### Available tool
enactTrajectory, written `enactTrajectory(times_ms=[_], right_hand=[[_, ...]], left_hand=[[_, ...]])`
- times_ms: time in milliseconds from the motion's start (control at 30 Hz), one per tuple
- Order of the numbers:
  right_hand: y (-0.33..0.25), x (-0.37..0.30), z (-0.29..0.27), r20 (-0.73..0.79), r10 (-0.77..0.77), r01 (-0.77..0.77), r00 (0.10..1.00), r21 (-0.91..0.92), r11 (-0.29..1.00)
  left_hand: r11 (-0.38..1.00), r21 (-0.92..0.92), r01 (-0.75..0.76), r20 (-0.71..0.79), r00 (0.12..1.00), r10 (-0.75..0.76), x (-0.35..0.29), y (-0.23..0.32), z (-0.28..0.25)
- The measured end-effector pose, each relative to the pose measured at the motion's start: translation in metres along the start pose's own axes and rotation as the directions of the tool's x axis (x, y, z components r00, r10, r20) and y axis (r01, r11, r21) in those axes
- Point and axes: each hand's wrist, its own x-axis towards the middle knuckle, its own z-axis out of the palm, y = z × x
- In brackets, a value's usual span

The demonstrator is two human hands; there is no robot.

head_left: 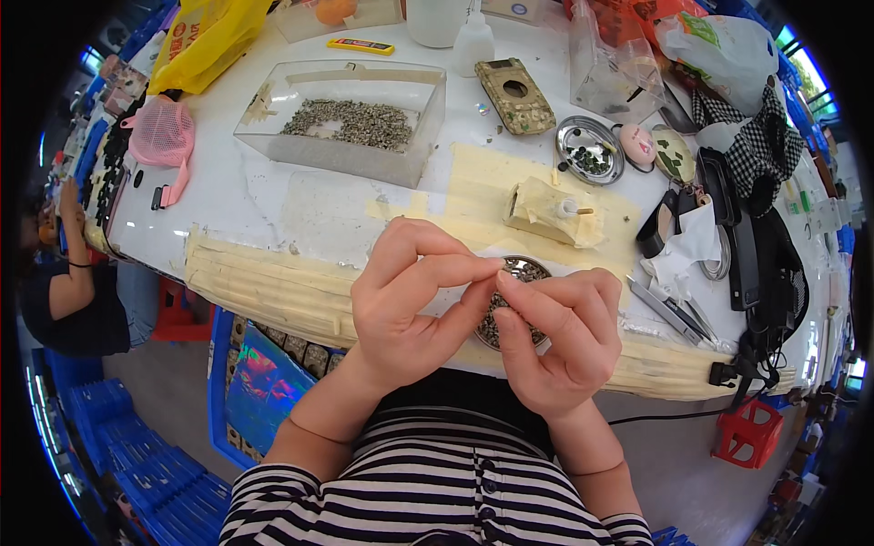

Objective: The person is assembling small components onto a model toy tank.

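Note:
My left hand [414, 309] and my right hand [564, 337] meet at their fingertips near the table's front edge. Both are pinched closed, and whatever sits between the fingers is too small to make out. Under them is a round metal dish [544, 266] of small grey-brown parts, partly hidden by the hands. Just beyond stands a block wrapped in masking tape [537, 214], with a small white piece and a stick on top. A tan toy tank hull [516, 95] with a round hole lies farther back. Beside it, a second metal dish [590, 151] contains dark green bits.
A clear plastic box [382, 168] of small grey parts stands at the back left. Tweezers [669, 311] and a black strap lie to the right. A white squeeze bottle [472, 47], a yellow cutter [360, 46] and a pink mesh pouch [162, 132] are around. Another person sits far left.

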Motion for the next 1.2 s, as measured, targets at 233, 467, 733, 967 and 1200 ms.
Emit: enactTrajectory(times_ms=[233,467,733,967,1200], right_hand=[[0.0048,0.0008,0.0033,0.098,0.185,-0.200,0.978,0.175,0.964],[0.0040,0.0002,0.0008,0.073,0.221,-0.232,0.973,0.254,0.939],[-0.0012,0.0015,-0.0046,0.048,-0.021,0.020,0.999,0.020,1.000],[0.0057,-0.0002,0.0010,0.070,0.166,-0.176,0.984,0.174,0.969],[0.0058,-0.0009,-0.0016,0.088,0.217,-0.233,0.972,0.302,0.924]], left_hand=[[0.998,-0.051,-0.034,0.055,0.998,0.036,0.0023,0.0001,-0.0038],[0.999,-0.024,-0.030,0.031,0.999,0.031,0.0008,0.0003,-0.0024],[1.000,-0.006,0.010,0.008,1.000,-0.010,-0.0003,0.0000,-0.0034],[1.000,-0.029,-0.013,0.034,0.999,0.014,0.0000,0.0000,-0.0037],[1.000,-0.002,-0.010,0.026,1.000,0.010,0.0003,0.0018,-0.0038]])
